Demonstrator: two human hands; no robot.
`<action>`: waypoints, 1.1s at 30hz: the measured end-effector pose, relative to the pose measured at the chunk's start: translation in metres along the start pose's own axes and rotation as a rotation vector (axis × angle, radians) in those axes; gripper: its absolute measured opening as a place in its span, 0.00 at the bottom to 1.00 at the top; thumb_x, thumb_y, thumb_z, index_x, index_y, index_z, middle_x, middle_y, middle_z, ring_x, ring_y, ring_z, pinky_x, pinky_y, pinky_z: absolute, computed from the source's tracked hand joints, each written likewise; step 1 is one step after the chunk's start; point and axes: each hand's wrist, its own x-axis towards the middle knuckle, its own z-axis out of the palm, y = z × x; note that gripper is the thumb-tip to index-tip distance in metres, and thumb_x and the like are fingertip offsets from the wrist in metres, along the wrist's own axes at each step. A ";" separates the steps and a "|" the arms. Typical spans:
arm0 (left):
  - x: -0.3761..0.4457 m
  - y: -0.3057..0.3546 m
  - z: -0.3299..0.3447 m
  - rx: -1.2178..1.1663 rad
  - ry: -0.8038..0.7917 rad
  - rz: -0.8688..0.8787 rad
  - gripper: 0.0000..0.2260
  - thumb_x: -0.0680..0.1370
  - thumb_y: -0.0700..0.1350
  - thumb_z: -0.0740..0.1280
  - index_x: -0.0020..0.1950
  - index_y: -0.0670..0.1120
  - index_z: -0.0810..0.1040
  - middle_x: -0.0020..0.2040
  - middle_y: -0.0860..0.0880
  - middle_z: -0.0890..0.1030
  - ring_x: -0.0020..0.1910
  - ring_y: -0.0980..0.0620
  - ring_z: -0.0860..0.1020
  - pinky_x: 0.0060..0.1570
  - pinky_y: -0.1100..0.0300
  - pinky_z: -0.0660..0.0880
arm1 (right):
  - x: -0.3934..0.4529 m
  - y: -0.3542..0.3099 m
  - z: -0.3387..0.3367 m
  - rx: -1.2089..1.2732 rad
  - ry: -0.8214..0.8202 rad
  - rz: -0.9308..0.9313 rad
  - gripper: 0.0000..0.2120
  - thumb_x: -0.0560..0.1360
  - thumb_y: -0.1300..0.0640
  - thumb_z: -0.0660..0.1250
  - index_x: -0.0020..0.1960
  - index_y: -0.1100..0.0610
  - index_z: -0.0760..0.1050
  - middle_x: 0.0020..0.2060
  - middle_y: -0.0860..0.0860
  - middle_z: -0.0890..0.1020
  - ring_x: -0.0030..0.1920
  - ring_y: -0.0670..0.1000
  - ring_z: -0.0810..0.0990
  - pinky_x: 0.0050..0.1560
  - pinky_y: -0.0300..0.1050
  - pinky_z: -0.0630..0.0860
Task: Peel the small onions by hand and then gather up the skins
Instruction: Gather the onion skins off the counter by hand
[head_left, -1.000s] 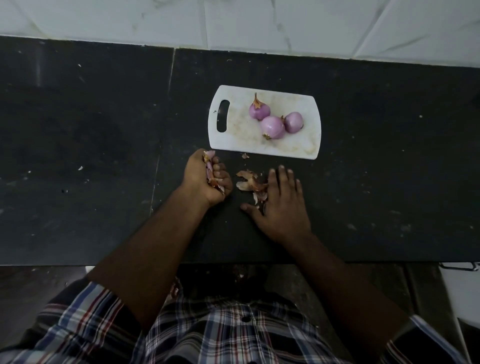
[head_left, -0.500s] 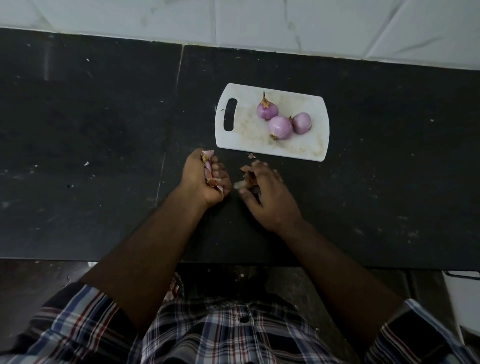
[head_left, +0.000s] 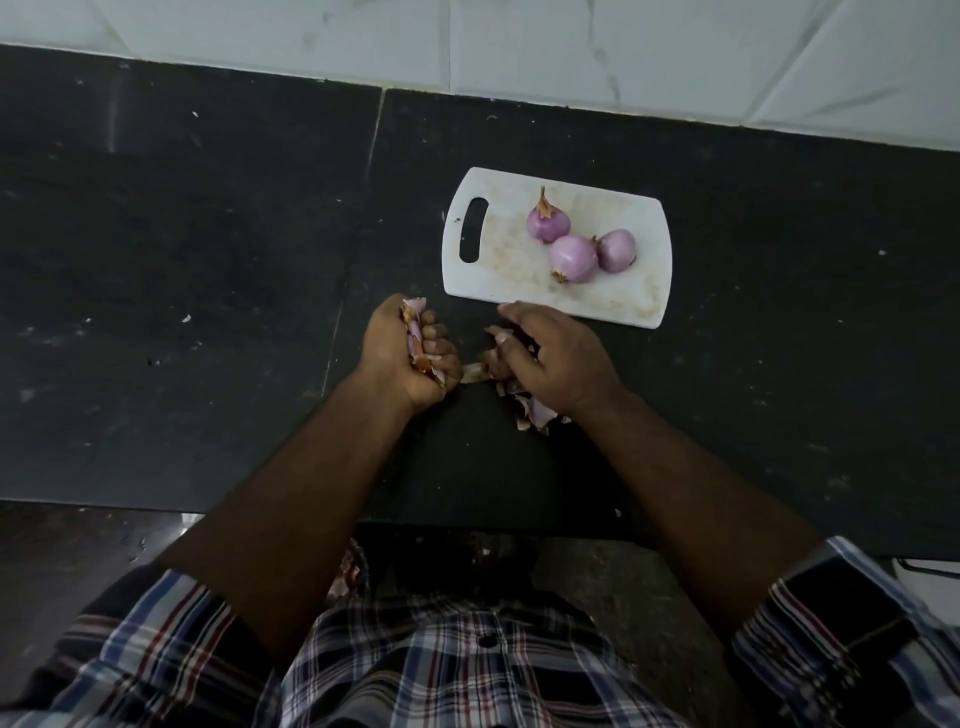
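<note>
Left hand (head_left: 402, 358): fist clenched round a wad of skins (head_left: 414, 332).
Right hand (head_left: 550, 358): fingers curled, seemingly scooping loose skins (head_left: 530, 408).
Onions (head_left: 573, 258): three, peeled, on cutting board (head_left: 498, 275).

Premises: kitchen. Evidence: dark stone tabletop (head_left: 208, 260) abutting white tiled wall (head_left: 571, 47); white plastic cutting board (head_left: 498, 270) carrying three peeled onions (head_left: 574, 258).

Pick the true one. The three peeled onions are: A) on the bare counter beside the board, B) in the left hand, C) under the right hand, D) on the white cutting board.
D: all three peeled onions sit on the white cutting board, clear of both hands.
</note>
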 end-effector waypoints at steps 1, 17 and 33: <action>0.000 0.000 0.000 0.000 0.000 0.004 0.17 0.79 0.49 0.58 0.31 0.51 0.64 0.25 0.55 0.62 0.20 0.58 0.59 0.22 0.69 0.57 | 0.006 0.000 0.002 -0.034 -0.048 -0.011 0.21 0.79 0.51 0.64 0.68 0.59 0.75 0.64 0.54 0.80 0.66 0.51 0.76 0.68 0.49 0.73; -0.002 0.003 -0.009 0.010 -0.013 0.018 0.19 0.81 0.50 0.58 0.30 0.50 0.65 0.25 0.54 0.64 0.19 0.58 0.60 0.20 0.69 0.57 | 0.019 -0.024 0.031 -0.251 -0.335 -0.264 0.24 0.75 0.48 0.61 0.68 0.55 0.76 0.68 0.55 0.77 0.70 0.57 0.72 0.72 0.57 0.66; -0.009 0.010 -0.018 -0.016 -0.028 -0.046 0.16 0.79 0.49 0.59 0.31 0.49 0.69 0.30 0.54 0.66 0.26 0.57 0.62 0.27 0.65 0.58 | -0.073 -0.021 0.030 -0.398 -0.014 0.269 0.45 0.73 0.28 0.59 0.78 0.57 0.58 0.78 0.58 0.58 0.79 0.58 0.55 0.78 0.59 0.54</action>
